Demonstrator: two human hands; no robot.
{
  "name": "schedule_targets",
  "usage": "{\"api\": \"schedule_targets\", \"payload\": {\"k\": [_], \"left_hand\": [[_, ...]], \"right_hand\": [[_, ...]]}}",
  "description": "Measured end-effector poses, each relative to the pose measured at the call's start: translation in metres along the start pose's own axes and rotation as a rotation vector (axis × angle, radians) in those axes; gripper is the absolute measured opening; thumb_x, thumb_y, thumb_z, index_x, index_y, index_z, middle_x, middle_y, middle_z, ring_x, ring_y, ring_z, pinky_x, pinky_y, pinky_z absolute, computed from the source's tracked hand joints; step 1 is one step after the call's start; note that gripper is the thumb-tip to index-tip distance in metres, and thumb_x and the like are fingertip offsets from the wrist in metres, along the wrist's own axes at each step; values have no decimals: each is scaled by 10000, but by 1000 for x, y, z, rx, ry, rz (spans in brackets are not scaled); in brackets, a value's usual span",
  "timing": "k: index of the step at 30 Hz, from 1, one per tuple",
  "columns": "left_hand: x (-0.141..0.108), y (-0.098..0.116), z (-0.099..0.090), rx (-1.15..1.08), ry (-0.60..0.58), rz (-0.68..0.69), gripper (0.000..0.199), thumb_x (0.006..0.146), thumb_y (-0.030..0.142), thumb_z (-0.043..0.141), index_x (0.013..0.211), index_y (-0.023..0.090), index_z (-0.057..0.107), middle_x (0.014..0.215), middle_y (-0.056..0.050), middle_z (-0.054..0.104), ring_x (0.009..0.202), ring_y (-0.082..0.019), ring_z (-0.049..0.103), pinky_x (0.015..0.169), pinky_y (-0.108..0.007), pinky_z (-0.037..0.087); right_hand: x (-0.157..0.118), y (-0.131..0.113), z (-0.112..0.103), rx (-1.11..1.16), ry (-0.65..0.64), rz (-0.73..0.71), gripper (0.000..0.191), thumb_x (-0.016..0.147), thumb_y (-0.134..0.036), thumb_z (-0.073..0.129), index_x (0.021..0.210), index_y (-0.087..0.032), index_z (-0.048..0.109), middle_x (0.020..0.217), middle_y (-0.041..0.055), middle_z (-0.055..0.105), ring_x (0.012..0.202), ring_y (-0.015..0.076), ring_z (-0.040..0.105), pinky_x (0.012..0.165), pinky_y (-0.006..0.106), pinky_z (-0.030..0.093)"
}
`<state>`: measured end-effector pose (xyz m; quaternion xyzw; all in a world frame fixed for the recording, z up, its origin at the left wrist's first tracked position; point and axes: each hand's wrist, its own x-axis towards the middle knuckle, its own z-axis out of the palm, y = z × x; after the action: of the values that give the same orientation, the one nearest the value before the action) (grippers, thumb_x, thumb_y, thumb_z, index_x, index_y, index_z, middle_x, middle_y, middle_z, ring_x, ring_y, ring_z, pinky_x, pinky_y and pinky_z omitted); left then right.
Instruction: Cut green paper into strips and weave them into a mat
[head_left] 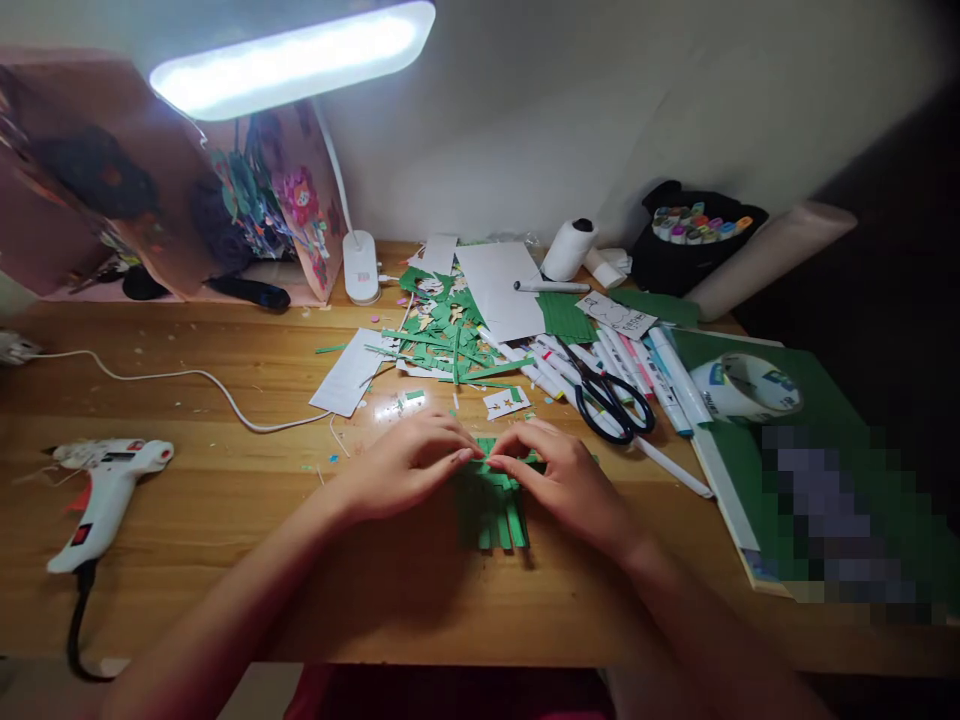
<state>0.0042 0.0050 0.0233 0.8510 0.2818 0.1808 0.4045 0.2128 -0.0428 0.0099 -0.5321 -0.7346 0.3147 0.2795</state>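
A small piece of woven green paper strips point(499, 505) lies low over the wooden desk in front of me, its loose strip ends pointing toward me. My left hand point(420, 455) pinches its upper left part between thumb and fingers. From the other side my right hand point(555, 465) pinches the same weave, and the two sets of fingertips almost meet at its top. My fingers cover part of the upper edge. Just beyond them lie a small white paper piece with cut-outs point(506, 402) and tiny scraps.
Green paper scraps point(450, 330), white sheets, several markers point(622, 360) and black-handled scissors point(615, 400) spread behind my hands. A glue gun point(112, 490) lies left, a tape roll point(746, 385) right on green sheets. A lit lamp point(300, 60) hangs above; its white cable crosses the desk.
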Motion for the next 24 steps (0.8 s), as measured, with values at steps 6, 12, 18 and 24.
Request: {"api": "schedule_targets", "payload": {"k": [6, 12, 18, 24], "left_hand": [[-2, -7, 6, 310, -105, -45, 79, 817, 168, 548, 810, 175, 626, 776, -22, 605, 765, -159, 521, 675, -276, 387], [-1, -18, 10, 353, -116, -52, 150, 812, 122, 527, 773, 191, 654, 799, -36, 590, 792, -165, 517, 675, -273, 385], [-5, -9, 5, 435, -175, -45, 115, 784, 299, 640, 822, 191, 643, 821, -39, 606, 811, -191, 522, 678, -298, 391], [-7, 2, 15, 620, -169, -41, 513, 558, 531, 774, 847, 161, 568, 870, -55, 593, 845, -235, 508, 671, -323, 398]], "right_hand": [[-3, -1, 4, 148, -191, 220, 83, 828, -255, 605, 777, -191, 618, 693, -17, 642, 639, 123, 578, 578, 226, 405], [-6, 0, 11, 125, -276, 218, 61, 820, -209, 598, 773, -185, 630, 700, -12, 642, 632, 118, 563, 553, 218, 394], [-6, 2, 10, 80, -285, 236, 60, 803, -203, 606, 760, -187, 645, 691, -8, 644, 616, 116, 553, 553, 218, 395], [-5, 2, 6, 40, -292, 236, 75, 773, -171, 598, 723, -185, 653, 682, -7, 647, 616, 119, 551, 551, 219, 390]]}}
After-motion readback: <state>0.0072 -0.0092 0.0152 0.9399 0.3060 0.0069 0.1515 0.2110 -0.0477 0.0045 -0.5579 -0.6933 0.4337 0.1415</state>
